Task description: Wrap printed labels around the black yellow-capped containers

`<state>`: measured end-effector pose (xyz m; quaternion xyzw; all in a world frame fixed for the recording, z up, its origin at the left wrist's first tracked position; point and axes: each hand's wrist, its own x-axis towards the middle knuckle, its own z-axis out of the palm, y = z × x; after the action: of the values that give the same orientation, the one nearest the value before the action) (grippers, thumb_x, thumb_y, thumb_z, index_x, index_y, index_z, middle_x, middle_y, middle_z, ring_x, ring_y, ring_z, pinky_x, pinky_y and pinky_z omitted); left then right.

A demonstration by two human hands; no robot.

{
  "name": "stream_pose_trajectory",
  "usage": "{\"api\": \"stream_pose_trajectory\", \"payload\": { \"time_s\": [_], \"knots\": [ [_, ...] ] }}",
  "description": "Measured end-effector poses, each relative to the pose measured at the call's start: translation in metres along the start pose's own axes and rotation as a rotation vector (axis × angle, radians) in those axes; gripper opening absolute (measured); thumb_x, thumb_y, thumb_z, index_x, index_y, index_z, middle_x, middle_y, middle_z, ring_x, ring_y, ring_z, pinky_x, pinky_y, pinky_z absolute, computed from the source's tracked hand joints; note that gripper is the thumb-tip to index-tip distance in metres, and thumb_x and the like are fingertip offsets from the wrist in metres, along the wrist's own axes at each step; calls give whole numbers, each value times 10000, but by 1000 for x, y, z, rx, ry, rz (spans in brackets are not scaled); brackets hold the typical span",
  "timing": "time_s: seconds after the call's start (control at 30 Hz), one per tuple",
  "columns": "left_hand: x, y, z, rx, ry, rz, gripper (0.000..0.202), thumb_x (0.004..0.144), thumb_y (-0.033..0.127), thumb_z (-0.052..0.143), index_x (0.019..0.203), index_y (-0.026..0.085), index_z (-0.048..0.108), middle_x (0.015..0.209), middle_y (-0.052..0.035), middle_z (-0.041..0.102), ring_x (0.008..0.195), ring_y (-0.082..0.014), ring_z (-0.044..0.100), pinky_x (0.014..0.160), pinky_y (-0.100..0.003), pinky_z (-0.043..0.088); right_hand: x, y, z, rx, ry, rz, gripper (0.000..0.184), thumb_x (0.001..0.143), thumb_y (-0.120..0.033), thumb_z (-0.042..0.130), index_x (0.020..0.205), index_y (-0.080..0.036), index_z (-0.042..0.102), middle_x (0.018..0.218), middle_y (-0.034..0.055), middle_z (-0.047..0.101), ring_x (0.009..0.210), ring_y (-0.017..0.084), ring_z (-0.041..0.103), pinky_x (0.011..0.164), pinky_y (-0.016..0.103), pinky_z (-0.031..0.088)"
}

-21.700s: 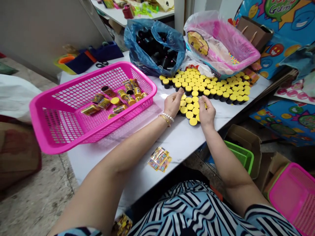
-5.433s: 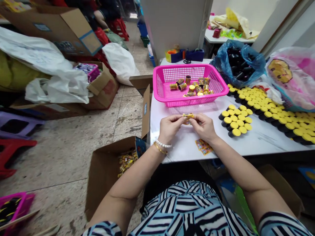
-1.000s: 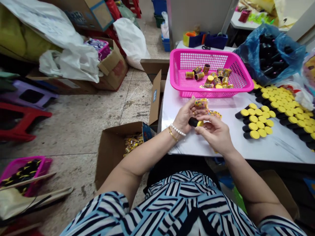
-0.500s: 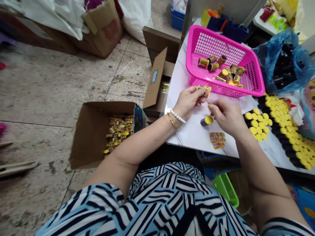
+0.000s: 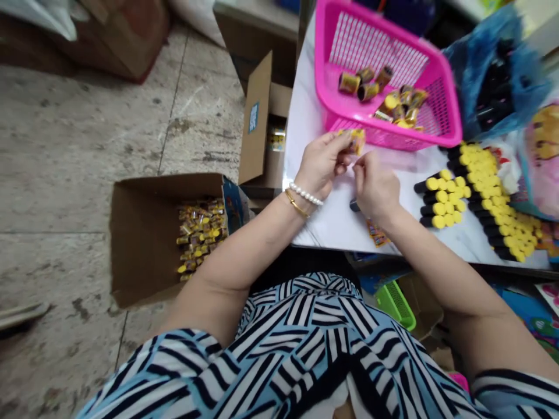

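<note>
My left hand pinches a small yellow printed label just in front of the pink basket. Close beside it, my right hand has its thumb and fingers pressed together near the label's lower edge; whatever they grip is too small to make out. A dark tube peeks out from behind the right hand, most of it hidden. Under the right wrist lie several more printed labels, partly covered, by the table's front edge.
Small wrapped tubes fill part of the pink basket. Rows of black tubes with yellow caps lie on the table's right, below a blue plastic bag. On the floor at left stands an open carton of wrapped tubes, beside another carton.
The view has shifted, so the table things sit higher and further left. My right hand has come nearer the left hand and now covers most of the dark tube and some labels.
</note>
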<state>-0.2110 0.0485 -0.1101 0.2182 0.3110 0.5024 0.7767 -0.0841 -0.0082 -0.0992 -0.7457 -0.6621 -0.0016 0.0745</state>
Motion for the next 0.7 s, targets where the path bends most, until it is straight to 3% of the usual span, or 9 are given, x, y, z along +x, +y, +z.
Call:
{"api": "stream_pose_trajectory", "payload": {
  "time_s": [0.13,0.27,0.33,0.4,0.5,0.6,0.7],
  "knots": [
    [2,-10,-11,-38,-67,-34,178,809,260,804,798,134,680,696,4,669,507,-40,518,440,-161,300,5,10,19,129,82,-102,366,1059,-490,422,1043,-230,679,791,66,731,739,246,661,717,350,487],
    [0,-5,-10,-60,-73,-57,125,829,210,754,776,108,703,692,-17,682,483,-36,499,442,-165,307,5,29,1,371,169,-182,475,1065,-541,392,867,-237,700,727,40,711,696,216,658,721,365,532],
    [-2,-2,-10,-88,-53,-54,114,838,190,739,773,102,708,696,-23,692,469,-30,483,441,-163,304,-6,39,-17,416,174,-246,422,1051,-537,454,967,-233,735,805,49,740,749,218,680,737,378,557],
    [-2,0,-12,-123,-39,-73,106,836,189,746,784,102,715,702,-27,701,467,-30,484,444,-161,316,-23,47,-33,376,95,-386,345,981,-519,621,1173,-257,735,1048,81,772,879,239,706,765,396,587],
    [-1,-1,-15,-171,-71,-150,99,862,197,731,839,101,732,739,-46,725,496,-49,536,459,-162,369,-49,51,-35,296,-2,-562,397,924,-400,721,1304,-285,698,1304,120,715,1104,284,705,889,452,614],
    [0,-2,-16,-221,-163,-228,107,915,182,685,893,90,735,792,-66,740,520,-65,572,457,-166,403,-58,50,-18,323,24,-545,254,940,-294,675,1180,-232,732,1112,112,745,930,239,725,874,436,619],
    [1,-1,-17,-253,-220,-260,72,918,126,679,889,75,721,784,-65,720,499,-50,544,413,-147,354,-43,53,-8,551,38,-416,270,879,-309,743,1134,-222,734,960,59,750,760,181,690,768,372,623]
  ]
}}
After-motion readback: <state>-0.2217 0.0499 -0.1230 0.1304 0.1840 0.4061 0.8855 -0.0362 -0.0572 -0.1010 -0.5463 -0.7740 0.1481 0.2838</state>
